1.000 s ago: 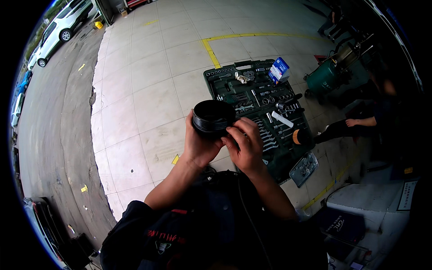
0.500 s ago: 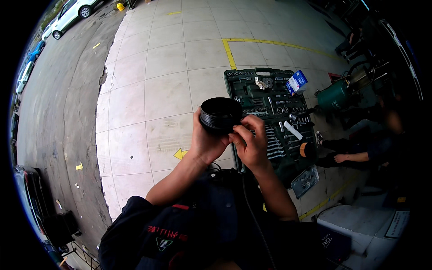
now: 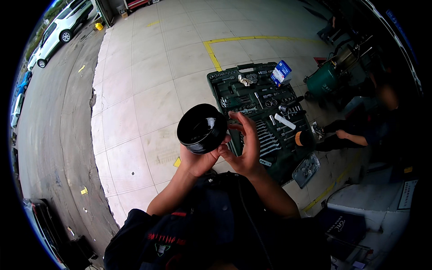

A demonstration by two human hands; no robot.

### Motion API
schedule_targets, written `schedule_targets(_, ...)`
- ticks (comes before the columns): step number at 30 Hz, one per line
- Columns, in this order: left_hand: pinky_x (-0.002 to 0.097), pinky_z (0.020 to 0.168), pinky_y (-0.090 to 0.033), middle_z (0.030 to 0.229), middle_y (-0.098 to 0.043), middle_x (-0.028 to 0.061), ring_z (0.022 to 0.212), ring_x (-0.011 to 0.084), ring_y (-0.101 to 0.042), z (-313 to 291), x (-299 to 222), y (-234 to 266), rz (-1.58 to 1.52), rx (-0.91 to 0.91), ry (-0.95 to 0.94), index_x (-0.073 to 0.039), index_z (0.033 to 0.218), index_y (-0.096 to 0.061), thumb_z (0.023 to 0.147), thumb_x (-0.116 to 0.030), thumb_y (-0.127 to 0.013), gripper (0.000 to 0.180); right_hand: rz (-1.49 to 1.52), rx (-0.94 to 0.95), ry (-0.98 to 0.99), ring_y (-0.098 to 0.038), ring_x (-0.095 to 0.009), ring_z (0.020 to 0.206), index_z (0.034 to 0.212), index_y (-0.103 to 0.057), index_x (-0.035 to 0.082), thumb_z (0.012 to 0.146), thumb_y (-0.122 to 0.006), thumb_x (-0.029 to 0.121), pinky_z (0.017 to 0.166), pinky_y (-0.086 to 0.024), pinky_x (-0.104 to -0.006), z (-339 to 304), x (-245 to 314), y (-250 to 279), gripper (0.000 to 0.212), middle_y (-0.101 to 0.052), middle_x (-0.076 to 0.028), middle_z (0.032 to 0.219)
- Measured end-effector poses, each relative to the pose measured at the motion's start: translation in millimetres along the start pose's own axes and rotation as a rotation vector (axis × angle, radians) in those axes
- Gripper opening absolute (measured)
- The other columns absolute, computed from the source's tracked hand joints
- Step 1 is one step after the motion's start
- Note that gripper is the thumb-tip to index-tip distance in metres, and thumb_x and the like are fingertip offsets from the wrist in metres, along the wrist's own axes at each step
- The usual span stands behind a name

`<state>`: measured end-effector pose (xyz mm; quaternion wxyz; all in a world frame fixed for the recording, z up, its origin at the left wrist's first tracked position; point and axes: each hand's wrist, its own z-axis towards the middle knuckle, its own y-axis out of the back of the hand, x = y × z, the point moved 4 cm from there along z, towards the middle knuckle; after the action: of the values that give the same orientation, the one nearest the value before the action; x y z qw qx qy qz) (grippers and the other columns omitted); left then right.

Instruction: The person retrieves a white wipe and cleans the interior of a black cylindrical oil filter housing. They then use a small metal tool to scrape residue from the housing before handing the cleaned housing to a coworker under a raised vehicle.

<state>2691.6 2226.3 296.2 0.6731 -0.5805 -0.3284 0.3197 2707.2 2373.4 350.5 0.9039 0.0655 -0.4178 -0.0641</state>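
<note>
A black, hollow, cup-shaped cap (image 3: 198, 135) with a ridged outer wall is held in front of my body, tilted so its open mouth and shiny inside show. My left hand (image 3: 198, 163) cups it from below and is closed around its lower side. Beside its right edge is my right hand (image 3: 245, 146), thumb and fingers apart and curved toward the cap. The right fingertips come close to the rim; whether they touch it I cannot tell.
On the tiled floor lies an open green tool case (image 3: 252, 101) with sockets and wrenches. A blue-white box (image 3: 281, 73) rests on its far edge, and a clear tray of small parts (image 3: 306, 170) lies by its near end. A person (image 3: 355, 137) is at the right, near a green tank (image 3: 323, 76).
The cap has moved left and nearer, and its mouth tips more toward me. My right fingers, earlier bent together at its rim, have spread. The view has shifted too.
</note>
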Motion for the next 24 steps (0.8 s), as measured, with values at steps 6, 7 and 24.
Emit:
schedule_targets(6, 0.0501, 0.076, -0.063, 0.145, -0.054, 0.0245, 0.107, 0.0467, -0.064, -0.4, 14.4, -6.8, -0.130, 0.151, 0.139, -0.015, 0.159, -0.047, 0.109, -0.047, -0.054, 0.060, -0.021, 0.122, 0.021, -0.055, -0.039, 0.138, 0.150, -0.053, -0.005, 0.086, -0.090, 0.040, 0.110, -0.051, -0.0468, 4.1, 24.9, 8.1, 0.086, -0.052, -0.024, 0.153)
schedule_targets(7, 0.0523, 0.076, -0.063, 0.145, -0.053, 0.0246, 0.108, 0.0479, -0.064, -0.6, 16.1, -5.8, -0.141, 0.170, 0.152, -0.016, 0.160, -0.046, 0.110, -0.047, -0.053, 0.059, -0.028, 0.124, 0.035, -0.055, -0.039, 0.138, 0.149, -0.054, -0.005, 0.086, -0.090, 0.041, 0.111, -0.051, -0.0472, 3.6, 29.4, 10.2, 0.086, -0.051, -0.024, 0.153)
schedule_targets(24, 0.0524, 0.113, -0.052, 0.155, -0.049, 0.0128, 0.138, 0.0280, -0.058, 22.2, 58.2, 4.4, 0.049, 0.263, 0.284, -0.018, 0.155, -0.048, 0.112, -0.054, -0.049, 0.057, -0.211, 0.075, 0.175, -0.055, -0.044, 0.140, 0.143, -0.063, 0.006, 0.085, -0.091, 0.036, 0.113, -0.048, -0.0553, -28.5, 44.3, 72.6, 0.071, -0.057, -0.020, 0.147)
